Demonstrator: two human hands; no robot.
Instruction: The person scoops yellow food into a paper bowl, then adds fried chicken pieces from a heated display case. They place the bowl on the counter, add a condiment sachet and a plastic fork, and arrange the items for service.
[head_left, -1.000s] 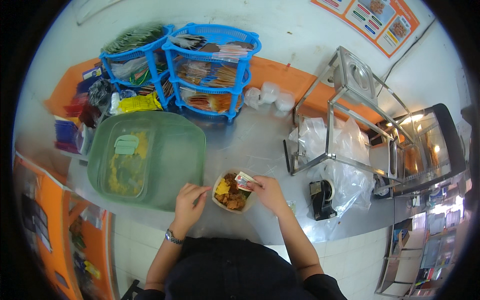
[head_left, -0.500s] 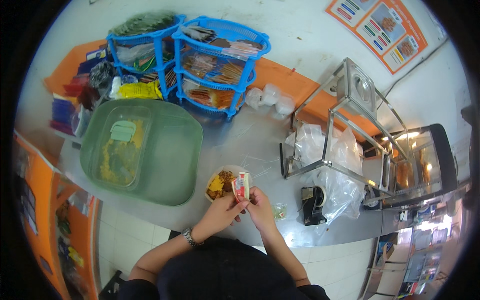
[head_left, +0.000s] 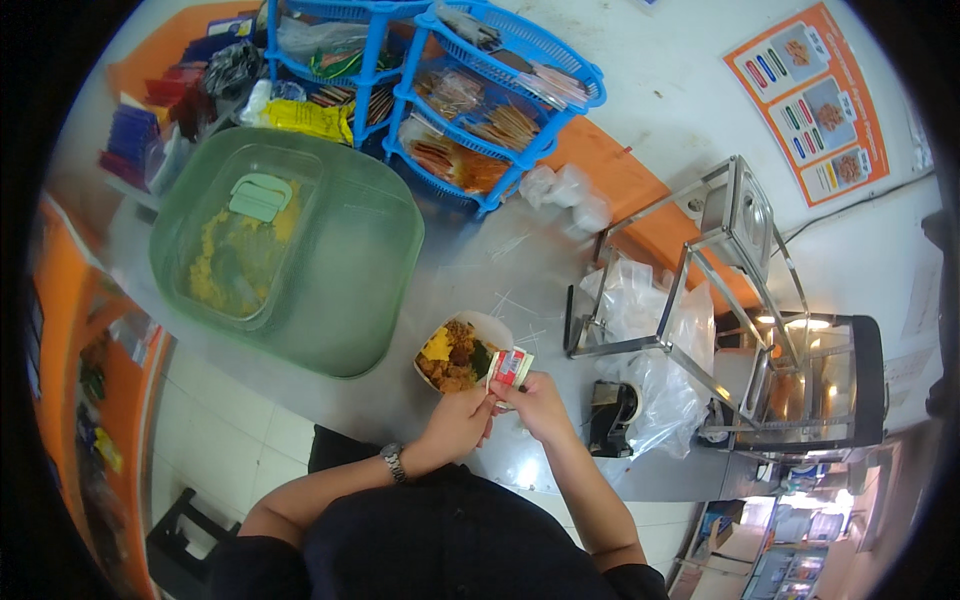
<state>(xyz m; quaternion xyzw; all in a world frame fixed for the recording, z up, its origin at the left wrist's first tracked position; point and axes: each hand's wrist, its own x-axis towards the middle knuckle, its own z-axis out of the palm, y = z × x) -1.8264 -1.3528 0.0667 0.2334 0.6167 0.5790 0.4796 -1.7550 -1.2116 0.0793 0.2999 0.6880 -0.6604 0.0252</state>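
Note:
Both hands meet just in front of a white paper food box (head_left: 490, 325) on the metal counter. Inside it are brown fried pieces (head_left: 455, 374), a yellow topping (head_left: 438, 345) and something dark green at the right side. Between the fingertips of my right hand (head_left: 540, 408) a red and white condiment sachet (head_left: 511, 367) stands upright over the box's near right edge. My left hand (head_left: 458, 430), with a watch on its wrist, is closed at the sachet's lower end. Its fingertips are partly hidden behind the right ones.
A large green lidded container (head_left: 390, 250) stands to the left. Blue tiered baskets (head_left: 485, 200) with packets and wooden cutlery are behind. At right are a black tape dispenser (head_left: 612, 415), plastic bags (head_left: 665, 350) and a metal rack (head_left: 690, 300). A black stool (head_left: 185, 535) stands on the floor.
My view has turned and shifted, so the baskets sit higher in the picture. The sachet has tilted to the right and more of the box's contents show. A small green packet is out of sight.

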